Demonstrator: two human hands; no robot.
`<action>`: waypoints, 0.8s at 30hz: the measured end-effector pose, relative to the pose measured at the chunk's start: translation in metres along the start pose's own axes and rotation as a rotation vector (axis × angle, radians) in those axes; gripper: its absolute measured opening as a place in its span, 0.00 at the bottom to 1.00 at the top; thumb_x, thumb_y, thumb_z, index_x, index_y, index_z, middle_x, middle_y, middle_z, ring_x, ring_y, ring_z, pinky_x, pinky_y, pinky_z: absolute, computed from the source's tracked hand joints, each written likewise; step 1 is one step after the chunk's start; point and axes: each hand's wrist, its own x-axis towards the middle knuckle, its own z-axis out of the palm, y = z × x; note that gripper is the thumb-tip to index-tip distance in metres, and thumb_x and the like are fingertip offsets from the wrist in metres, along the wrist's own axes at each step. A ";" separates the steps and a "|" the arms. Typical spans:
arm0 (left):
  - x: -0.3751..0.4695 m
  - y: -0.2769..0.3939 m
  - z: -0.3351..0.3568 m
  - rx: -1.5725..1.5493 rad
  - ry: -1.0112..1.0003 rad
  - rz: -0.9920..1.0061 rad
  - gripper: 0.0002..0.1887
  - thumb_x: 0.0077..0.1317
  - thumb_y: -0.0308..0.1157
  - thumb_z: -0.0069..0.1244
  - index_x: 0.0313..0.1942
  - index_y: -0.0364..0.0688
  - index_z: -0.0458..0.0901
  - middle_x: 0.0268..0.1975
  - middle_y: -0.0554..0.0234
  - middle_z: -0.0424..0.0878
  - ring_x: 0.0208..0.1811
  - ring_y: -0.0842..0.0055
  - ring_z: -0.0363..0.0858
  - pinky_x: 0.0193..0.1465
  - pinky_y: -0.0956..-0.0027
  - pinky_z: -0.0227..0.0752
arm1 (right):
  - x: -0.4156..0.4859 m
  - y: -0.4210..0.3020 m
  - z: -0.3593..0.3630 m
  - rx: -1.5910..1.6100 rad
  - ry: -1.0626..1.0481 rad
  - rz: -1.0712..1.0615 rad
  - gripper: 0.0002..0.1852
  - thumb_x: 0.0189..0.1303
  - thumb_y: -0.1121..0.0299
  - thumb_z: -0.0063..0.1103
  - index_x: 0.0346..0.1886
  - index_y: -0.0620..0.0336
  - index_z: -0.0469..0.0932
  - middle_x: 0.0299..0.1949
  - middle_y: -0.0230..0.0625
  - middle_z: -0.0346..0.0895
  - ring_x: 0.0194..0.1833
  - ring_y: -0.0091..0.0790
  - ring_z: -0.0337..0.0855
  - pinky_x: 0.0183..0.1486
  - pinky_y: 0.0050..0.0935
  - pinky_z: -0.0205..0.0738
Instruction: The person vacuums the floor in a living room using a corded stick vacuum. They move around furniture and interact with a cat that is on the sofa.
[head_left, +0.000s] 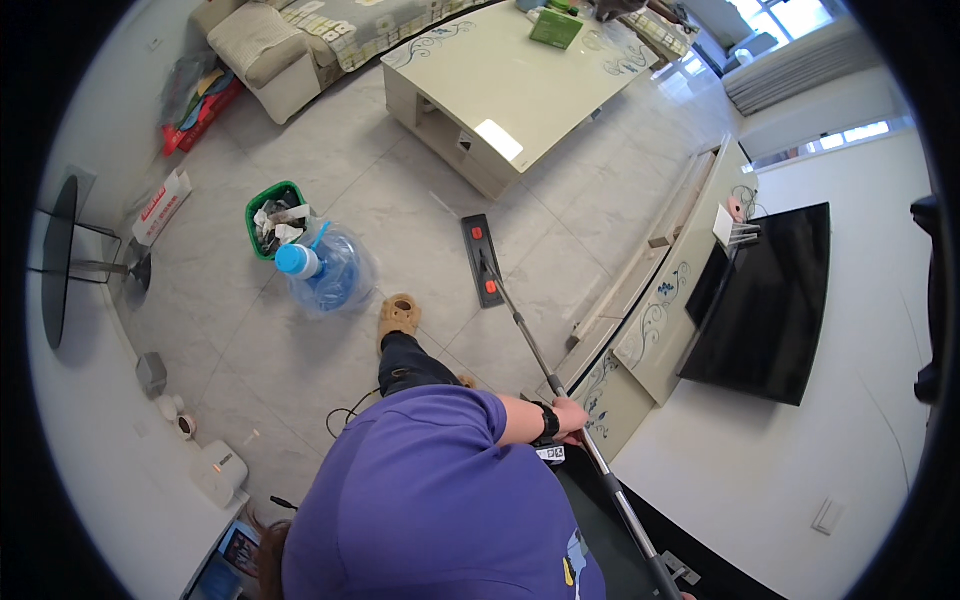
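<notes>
My left hand (571, 417), with a black watch on its wrist, grips the metal handle of a flat mop (529, 339). The dark rectangular mop head (480, 259), with two red clips, lies on the tiled floor. The handle runs to the lower right, where a sliver of my right hand (687, 596) shows beside its dark upper grip; its fingers are cut off by the frame. My purple sleeve and shirt fill the bottom middle. A furry brown slipper (400, 315) is left of the mop head.
A water bottle (330, 274) with a blue-topped pump stands beside a green waste bin (251, 225). Ahead is a coffee table (517, 75), with a sofa (262, 60) behind. A TV cabinet (637, 345) runs along the right, near a television (765, 307). A black cable (341, 411) lies by my legs.
</notes>
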 end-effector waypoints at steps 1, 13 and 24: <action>-0.006 0.003 -0.005 -0.006 -0.020 0.025 0.08 0.63 0.29 0.41 0.37 0.34 0.73 0.29 0.52 0.83 0.26 0.65 0.84 0.25 0.59 0.79 | 0.001 -0.008 -0.003 0.022 0.008 0.034 0.27 0.42 0.77 0.52 0.52 0.60 0.77 0.29 0.38 0.80 0.33 0.24 0.77 0.39 0.26 0.73; -0.073 0.107 -0.169 -0.283 0.067 0.170 0.06 0.58 0.26 0.46 0.32 0.32 0.73 0.25 0.51 0.80 0.21 0.67 0.81 0.21 0.68 0.75 | 0.072 -0.154 -0.011 0.034 -0.065 -0.332 0.27 0.40 0.78 0.49 0.51 0.69 0.78 0.36 0.42 0.81 0.36 0.28 0.78 0.40 0.26 0.72; -0.098 0.211 -0.403 -0.654 0.419 0.561 0.05 0.57 0.27 0.47 0.30 0.34 0.73 0.25 0.57 0.77 0.22 0.69 0.78 0.24 0.64 0.74 | 0.161 -0.346 0.082 -0.620 0.265 -0.881 0.24 0.26 0.75 0.54 0.37 0.53 0.82 0.18 0.47 0.71 0.23 0.49 0.75 0.27 0.38 0.68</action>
